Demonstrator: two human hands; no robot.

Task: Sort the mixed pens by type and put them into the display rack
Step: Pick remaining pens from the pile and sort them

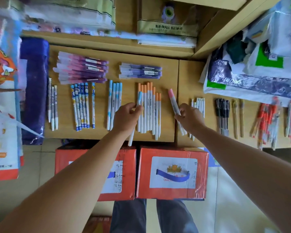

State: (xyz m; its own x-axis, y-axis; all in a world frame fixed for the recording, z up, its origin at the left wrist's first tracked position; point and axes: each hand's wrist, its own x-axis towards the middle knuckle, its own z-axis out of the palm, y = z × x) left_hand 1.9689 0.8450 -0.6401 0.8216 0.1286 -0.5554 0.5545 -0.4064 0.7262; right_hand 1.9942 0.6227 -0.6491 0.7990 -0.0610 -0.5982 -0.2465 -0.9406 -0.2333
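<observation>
My left hand (pixel 128 113) pinches a blue-capped pen (pixel 139 100) bound for the blue row (pixel 114 105); right hand (pixel 188 116) pinches a pink-capped pen (pixel 173 101), no pink row visible.

Bright even light, soft shadows; wide-angle bending at edges; upper shelf and left side motion-blurred; centre sharp
</observation>
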